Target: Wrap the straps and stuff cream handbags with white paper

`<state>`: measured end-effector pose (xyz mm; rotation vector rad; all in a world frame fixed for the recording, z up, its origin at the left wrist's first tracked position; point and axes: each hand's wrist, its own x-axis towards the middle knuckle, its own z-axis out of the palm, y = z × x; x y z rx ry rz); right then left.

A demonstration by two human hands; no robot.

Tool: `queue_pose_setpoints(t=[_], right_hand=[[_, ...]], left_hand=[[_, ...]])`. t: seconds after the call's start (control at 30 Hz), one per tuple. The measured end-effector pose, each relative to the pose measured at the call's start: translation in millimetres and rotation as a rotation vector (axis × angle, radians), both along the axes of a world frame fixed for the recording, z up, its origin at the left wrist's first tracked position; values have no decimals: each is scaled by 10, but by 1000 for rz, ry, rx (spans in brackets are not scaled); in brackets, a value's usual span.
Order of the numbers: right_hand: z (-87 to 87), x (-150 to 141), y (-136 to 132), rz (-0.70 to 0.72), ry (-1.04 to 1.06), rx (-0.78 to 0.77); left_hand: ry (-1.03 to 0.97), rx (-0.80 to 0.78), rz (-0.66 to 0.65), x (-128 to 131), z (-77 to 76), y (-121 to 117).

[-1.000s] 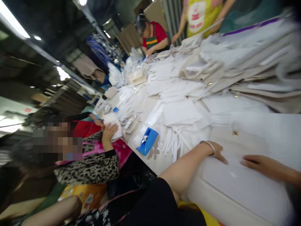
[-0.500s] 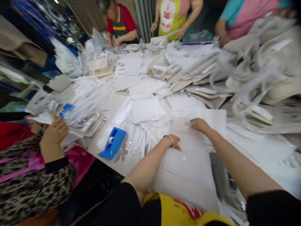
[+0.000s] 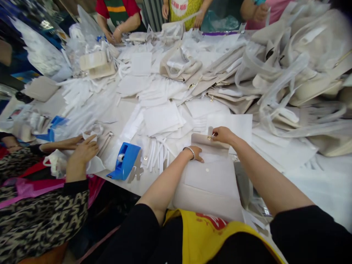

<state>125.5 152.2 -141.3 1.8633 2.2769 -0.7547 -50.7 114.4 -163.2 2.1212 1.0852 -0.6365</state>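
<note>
A pale beige handbag [image 3: 206, 179] lies on the table right in front of me. My right hand [image 3: 223, 135] pinches the edge of its lifted flap [image 3: 200, 139], beside a small gold clasp [image 3: 209, 138]. Flat on the bag just below the flap rests my left hand [image 3: 195, 154], thumb stretched out and a bracelet at the wrist. Part of that hand's fingers is hard to make out. Beyond the flap lies a white sheet [image 3: 242, 123].
A blue tape dispenser [image 3: 125, 161] stands left of my forearm, near white strips [image 3: 158, 156]. Beige bags with wrapped straps [image 3: 291, 73] pile up on the right. A co-worker's hand [image 3: 82, 154] works at the left; other people stand across the table.
The flap has come up from the bag in my right hand, with its clasp now tilted. My left hand stays on the bag. My view has shifted slightly.
</note>
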Motion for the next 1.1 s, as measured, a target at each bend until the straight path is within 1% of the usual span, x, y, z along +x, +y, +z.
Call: queue_pose_setpoints(t=[0.07, 0.13, 0.17, 0.23, 0.3, 0.37, 0.47, 0.57, 0.63, 0.67, 0.7, 0.73, 0.8, 0.83, 0.87, 0.9, 0.97, 1.0, 1.03, 1.07, 1.1], right_hand=[[172, -66, -342, 29, 13, 79], [267, -138, -724, 0, 25, 168], [280, -168, -903, -36, 50, 194], [246, -207, -1195, -131, 140, 204], [162, -224, -1378, -219, 243, 196], [69, -225, -1469, -263, 324, 192], [-30, -207, -1518, -295, 384, 177], [-74, -180, -1538, -325, 389, 140], [-90, -166, -1546, -330, 389, 111], [-96, -160, -1546, -326, 388, 98], [-101, -155, -1545, -318, 381, 88], [-105, -151, -1540, -307, 372, 82], [-104, -140, -1524, -278, 348, 73], [-100, -134, -1512, -263, 335, 66], [-93, -128, -1500, -246, 328, 58], [-85, -123, -1489, -226, 325, 51], [-67, -116, -1473, -170, 324, 50], [-59, -114, -1471, -144, 323, 56], [-52, -113, -1474, -122, 319, 64], [-47, -112, -1482, -104, 311, 72], [-42, -112, -1493, -91, 298, 78]], left_hand=[[-20, -14, -10, -2, -34, -4], [-66, 7, -33, 1, -76, -20], [-88, 33, -34, 5, -98, -34], [-115, 95, -11, 10, -136, -75], [-123, 136, 38, 4, -163, -127], [-159, 143, 101, -25, -175, -183], [-312, 104, 222, -121, -177, -250], [-497, 34, 360, -265, -180, -280], [-570, 17, 437, -366, -168, -304], [-578, 45, 473, -412, -147, -332], [-558, 114, 522, -450, -112, -378], [-513, 225, 587, -478, -60, -445], [-387, 507, 697, -492, 89, -642], [-344, 618, 687, -475, 176, -765], [-337, 683, 612, -443, 261, -894], [-366, 697, 473, -399, 336, -1023], [-452, 630, 133, -298, 422, -1246], [-471, 588, 1, -252, 428, -1331], [-467, 557, -82, -217, 409, -1398], [-445, 539, -121, -196, 373, -1446], [-416, 531, -131, -188, 327, -1480]])
